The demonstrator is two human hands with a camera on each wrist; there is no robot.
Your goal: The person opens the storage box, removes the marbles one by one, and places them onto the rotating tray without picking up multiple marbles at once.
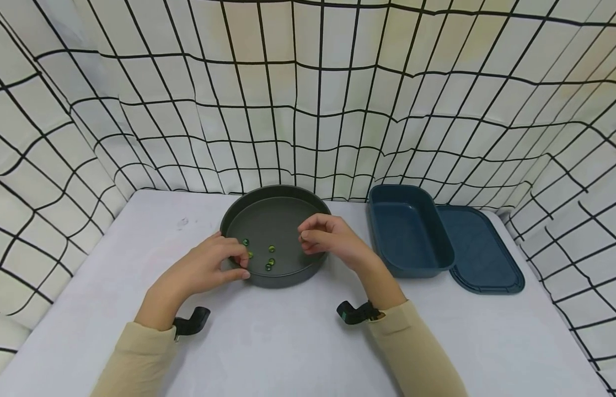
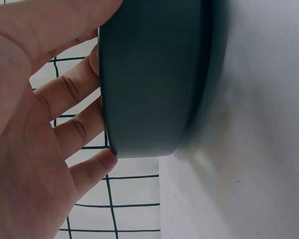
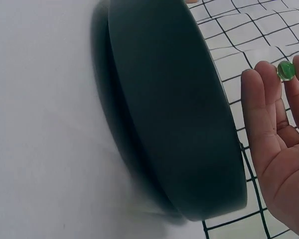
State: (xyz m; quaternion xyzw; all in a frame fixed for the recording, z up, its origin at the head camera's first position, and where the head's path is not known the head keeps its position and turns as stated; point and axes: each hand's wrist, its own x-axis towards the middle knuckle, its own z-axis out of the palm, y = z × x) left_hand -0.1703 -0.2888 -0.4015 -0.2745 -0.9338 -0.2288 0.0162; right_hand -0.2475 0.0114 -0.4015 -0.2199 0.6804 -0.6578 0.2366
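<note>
A round dark grey pan (image 1: 283, 218) stands on the table with several green glass marbles (image 1: 271, 248) lying in its near left part. My left hand (image 1: 208, 266) holds the pan's left rim, its fingers reaching over the edge and the thumb at the near side. In the left wrist view the pan's outer wall (image 2: 149, 79) fills the middle, and parts of the fingers are hidden behind it. Over the pan's right edge, my right hand (image 1: 330, 237) pinches a green marble (image 3: 286, 70) between thumb and fingers, raised above the rim.
Right of the pan stands a deep blue rectangular container (image 1: 409, 226). Its matching flat lid (image 1: 486, 251) lies beside it, partly under it. A white table (image 1: 288, 336) carries everything, and a black-lined grid wall (image 1: 308, 105) rises behind and at both sides.
</note>
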